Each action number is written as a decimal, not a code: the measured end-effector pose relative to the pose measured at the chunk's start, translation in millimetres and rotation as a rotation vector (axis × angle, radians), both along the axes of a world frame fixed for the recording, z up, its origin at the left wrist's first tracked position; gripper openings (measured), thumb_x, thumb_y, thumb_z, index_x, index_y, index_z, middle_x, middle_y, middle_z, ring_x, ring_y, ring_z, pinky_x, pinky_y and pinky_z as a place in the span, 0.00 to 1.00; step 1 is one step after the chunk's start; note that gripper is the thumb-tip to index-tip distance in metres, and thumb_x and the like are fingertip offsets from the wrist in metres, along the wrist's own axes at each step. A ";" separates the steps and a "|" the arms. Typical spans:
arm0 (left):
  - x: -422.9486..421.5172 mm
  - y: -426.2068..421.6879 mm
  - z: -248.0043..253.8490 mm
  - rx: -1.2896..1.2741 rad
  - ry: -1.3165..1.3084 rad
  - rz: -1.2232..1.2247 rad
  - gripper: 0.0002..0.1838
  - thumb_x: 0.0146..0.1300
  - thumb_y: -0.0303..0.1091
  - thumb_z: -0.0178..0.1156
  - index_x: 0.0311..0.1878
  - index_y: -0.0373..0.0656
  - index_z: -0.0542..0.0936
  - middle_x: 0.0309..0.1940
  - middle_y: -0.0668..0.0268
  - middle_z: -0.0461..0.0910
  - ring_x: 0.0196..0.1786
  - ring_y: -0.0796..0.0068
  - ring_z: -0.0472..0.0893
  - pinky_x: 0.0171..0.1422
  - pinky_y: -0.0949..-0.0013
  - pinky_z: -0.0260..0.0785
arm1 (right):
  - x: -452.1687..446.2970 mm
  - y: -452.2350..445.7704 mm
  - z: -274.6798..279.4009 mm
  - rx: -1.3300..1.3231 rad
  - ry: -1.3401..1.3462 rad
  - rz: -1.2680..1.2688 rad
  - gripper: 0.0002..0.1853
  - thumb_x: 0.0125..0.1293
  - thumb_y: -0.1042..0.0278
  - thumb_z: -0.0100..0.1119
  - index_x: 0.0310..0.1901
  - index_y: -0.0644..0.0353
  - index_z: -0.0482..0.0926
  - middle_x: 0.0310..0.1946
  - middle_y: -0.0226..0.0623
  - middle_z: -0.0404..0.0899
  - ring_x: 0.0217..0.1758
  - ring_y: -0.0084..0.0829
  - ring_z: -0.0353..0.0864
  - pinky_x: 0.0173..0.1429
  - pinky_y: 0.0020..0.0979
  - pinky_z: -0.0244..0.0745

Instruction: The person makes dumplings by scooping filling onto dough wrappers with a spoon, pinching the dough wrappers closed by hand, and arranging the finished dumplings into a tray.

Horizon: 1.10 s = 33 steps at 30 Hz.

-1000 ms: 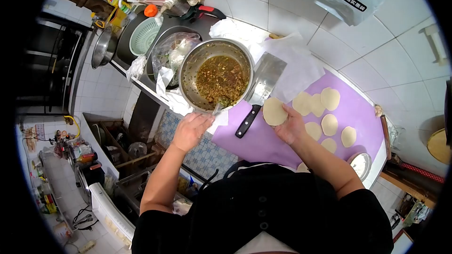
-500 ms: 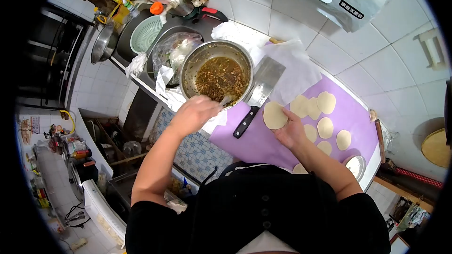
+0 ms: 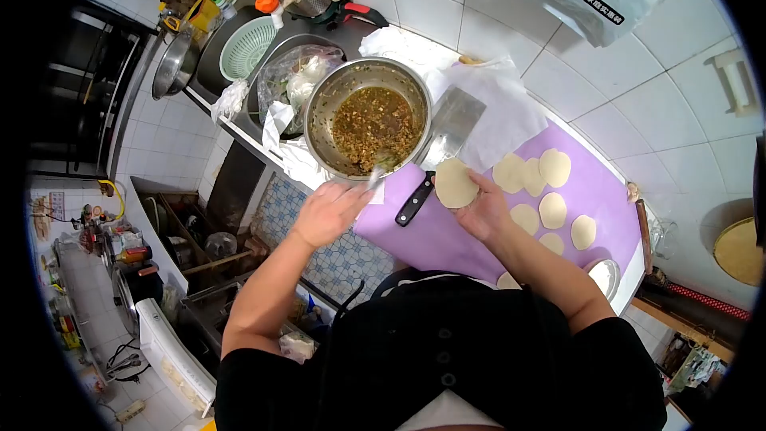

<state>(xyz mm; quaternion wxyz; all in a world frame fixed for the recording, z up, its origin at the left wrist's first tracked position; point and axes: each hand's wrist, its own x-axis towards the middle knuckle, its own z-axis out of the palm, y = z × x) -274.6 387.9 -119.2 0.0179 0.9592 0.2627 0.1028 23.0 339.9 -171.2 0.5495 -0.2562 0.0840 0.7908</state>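
My left hand point(image 3: 327, 214) is closed round the handle of a metal spoon point(image 3: 378, 172), at the near rim of a large steel bowl point(image 3: 321, 129). The spoon's head dips into a brown minced filling point(image 3: 377, 126) in the bowl. A round, flat dough wrapper point(image 3: 455, 184) rests on the fingers of my right hand point(image 3: 487, 211), to the right of the bowl. Beneath that wrapper's left edge lies the black handle of a cleaver point(image 3: 459, 118). Several more dough wrappers point(image 3: 552, 211) are spread on the purple mat point(image 3: 602, 183).
Left of the bowl is a sink point(image 3: 212, 72) with a green colander point(image 3: 246, 54) and a plastic bag point(image 3: 291, 72). White paper point(image 3: 499, 112) lies beyond the cleaver. A small bowl of white powder point(image 3: 604, 278) stands at the mat's right corner. Tiled wall rises behind.
My left hand has drawn back toward me and slightly right, with the spoon's head still in the bowl. My right hand has shifted a little left with the dough wrapper, over the cleaver handle's end.
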 end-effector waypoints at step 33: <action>0.3 33.7 -34.2 -0.964 -0.913 0.882 0.11 0.70 0.30 0.54 0.45 0.31 0.80 0.33 0.63 0.82 0.34 0.81 0.79 0.42 0.77 0.72 | -22.6 -1.6 7.1 -0.024 -0.074 0.053 0.20 0.73 0.65 0.42 0.61 0.69 0.65 0.58 0.46 0.72 0.62 0.40 0.73 0.67 0.40 0.68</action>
